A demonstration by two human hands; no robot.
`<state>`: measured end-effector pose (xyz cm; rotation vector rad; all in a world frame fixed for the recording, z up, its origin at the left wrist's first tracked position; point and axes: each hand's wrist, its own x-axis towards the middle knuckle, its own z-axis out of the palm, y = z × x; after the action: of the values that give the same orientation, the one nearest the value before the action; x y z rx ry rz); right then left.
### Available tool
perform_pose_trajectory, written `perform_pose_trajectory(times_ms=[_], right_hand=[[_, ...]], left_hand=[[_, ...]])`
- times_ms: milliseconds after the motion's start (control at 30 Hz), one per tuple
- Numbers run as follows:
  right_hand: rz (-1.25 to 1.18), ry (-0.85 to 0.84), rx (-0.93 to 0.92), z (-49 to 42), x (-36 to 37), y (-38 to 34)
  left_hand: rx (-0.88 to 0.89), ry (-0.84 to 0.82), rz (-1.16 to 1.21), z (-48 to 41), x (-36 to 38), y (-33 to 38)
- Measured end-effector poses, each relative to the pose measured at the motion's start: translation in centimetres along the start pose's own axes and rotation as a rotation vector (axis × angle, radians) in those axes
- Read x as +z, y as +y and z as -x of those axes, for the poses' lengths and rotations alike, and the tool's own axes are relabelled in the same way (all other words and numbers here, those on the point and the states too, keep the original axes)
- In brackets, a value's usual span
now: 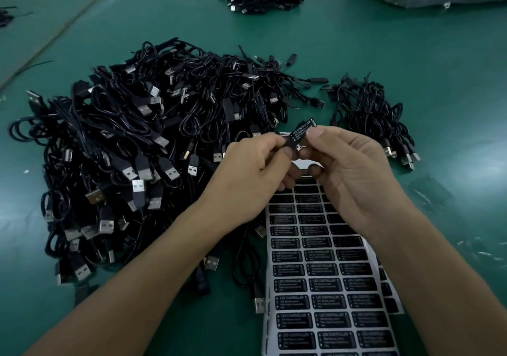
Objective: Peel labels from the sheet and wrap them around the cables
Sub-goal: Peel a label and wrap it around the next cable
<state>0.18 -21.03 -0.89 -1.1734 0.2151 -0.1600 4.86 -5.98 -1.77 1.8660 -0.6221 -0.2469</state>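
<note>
**One label held to a cable, just above the sheet**

Both hands are raised a little over the green desk [411, 62] and stay close together. The left hand [255, 166] pinches one black cable [288, 143] between thumb and fingers, I think to keep it steady. The right hand [348, 171] pinches a single label [303, 130] at its lower end, so the printed side faces up and the sticky side can meet the cable. Label and cable touch where the fingertips come together. I cannot tell if the wrapping has started.

The sheet [323, 287] lies directly under the hands, probably so that the next label is quick to reach. The big pile of cables [131, 147] lies just beside it on the left. A smaller bundle [378, 119] lies apart on the right. Perhaps these are the finished ones, but that is only my guess.
</note>
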Motion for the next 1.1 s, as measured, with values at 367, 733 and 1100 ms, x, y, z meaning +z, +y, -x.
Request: perform_pose_trajectory(times_ms=[367, 733, 1100], right_hand=[[0.310, 0.067, -0.155, 0.05, -0.03, 0.18], [0.462, 0.042, -0.238, 0.02, -0.29, 0.26], [0.494, 0.047, -0.263, -0.02, -0.40, 0.25]], left_hand=[[-0.050, -0.066, 0.146, -0.13, -0.45, 0.35], [-0.044, -0.108, 0.178, -0.14, -0.38, 0.23], [-0.025, -0.147, 0.173, -0.13, -0.48, 0.29]])
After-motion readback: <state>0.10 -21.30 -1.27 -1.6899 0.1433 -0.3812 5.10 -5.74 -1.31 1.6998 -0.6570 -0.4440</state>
